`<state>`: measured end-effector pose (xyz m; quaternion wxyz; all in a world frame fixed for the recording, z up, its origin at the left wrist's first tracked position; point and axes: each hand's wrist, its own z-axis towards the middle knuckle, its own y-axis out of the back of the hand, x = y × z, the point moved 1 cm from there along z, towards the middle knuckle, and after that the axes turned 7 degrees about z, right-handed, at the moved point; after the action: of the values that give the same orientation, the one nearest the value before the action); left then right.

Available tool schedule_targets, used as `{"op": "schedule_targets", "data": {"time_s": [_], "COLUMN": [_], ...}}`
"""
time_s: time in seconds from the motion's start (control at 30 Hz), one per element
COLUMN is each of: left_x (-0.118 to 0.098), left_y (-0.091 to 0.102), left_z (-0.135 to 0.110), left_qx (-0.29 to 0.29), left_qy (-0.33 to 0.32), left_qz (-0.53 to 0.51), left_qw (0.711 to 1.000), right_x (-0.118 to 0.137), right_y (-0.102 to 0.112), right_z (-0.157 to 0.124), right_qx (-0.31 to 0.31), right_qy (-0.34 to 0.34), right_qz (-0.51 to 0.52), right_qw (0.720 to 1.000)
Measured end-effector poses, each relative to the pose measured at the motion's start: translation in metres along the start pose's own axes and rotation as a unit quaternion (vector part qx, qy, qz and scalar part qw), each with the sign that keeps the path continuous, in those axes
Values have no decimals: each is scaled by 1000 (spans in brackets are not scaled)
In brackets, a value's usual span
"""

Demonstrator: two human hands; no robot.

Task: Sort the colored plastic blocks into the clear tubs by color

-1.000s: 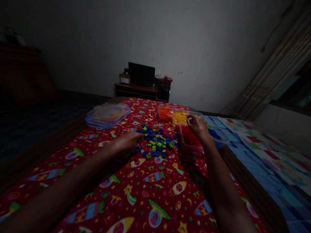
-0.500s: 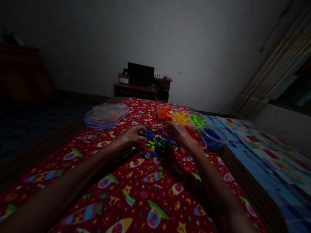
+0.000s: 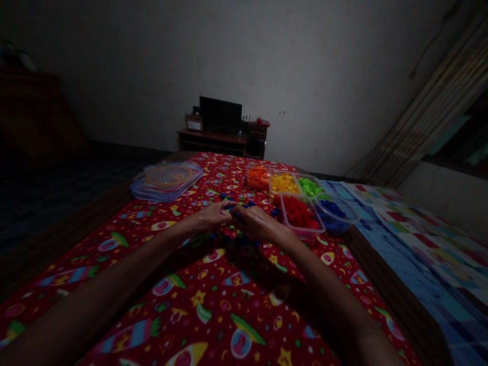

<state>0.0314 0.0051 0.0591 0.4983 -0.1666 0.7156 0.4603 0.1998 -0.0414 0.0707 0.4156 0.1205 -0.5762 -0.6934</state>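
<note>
My left hand (image 3: 216,215) and my right hand (image 3: 254,221) meet above a loose pile of small blue and green toy blocks (image 3: 246,240), their fingertips close together or touching. Blue shows at the curled fingers of my right hand, where a block seems to be gripped. The fingers of my left hand are bent in, and what they hold, if anything, is hidden. Both hands cover much of the pile. To the right of my right hand stands a clear box of red blocks (image 3: 301,213).
Further back are boxes of orange blocks (image 3: 258,175), yellow blocks (image 3: 284,183) and green blocks (image 3: 310,188). A round tub (image 3: 348,219) holds blue blocks at the right. Stacked plastic lids (image 3: 168,180) lie left on the red patterned cloth (image 3: 213,305).
My right hand has moved left from beside the red blocks' box to meet my left hand over the pile. My left hand has shifted slightly right.
</note>
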Motion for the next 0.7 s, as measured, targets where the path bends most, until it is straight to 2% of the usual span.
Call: {"op": "schedule_targets", "data": {"time_s": [0.1,0.17,0.27,0.4,0.53,0.63,0.7], "left_x": [-3,-2,4,21,35,36,32], "left_y": [5,16,41,75,89,88,82], "left_z": [-2,-3,-3,-2,-1,-3,-7], "left_qx": [5,-19,-81,-118,-83,-21,37], "left_qy": [-23,-28,-33,-20,-22,-20,-17], "left_qz": [19,52,126,164,227,281,317], "left_qw": [1000,998,988,979,970,959,948], "right_x": [-6,-14,-35,-73,-108,-125,-130], "right_y": [3,12,42,92,121,128,129], "right_z": [-2,-5,-13,-43,-87,-114,-125], "right_qx": [-21,-41,-110,-230,-261,-265,-267], "right_qy": [7,-19,-102,-220,-368,-448,-480], "right_qz": [6,-9,-50,-128,-229,-259,-259], "right_qw": [1000,999,987,939,863,814,795]}}
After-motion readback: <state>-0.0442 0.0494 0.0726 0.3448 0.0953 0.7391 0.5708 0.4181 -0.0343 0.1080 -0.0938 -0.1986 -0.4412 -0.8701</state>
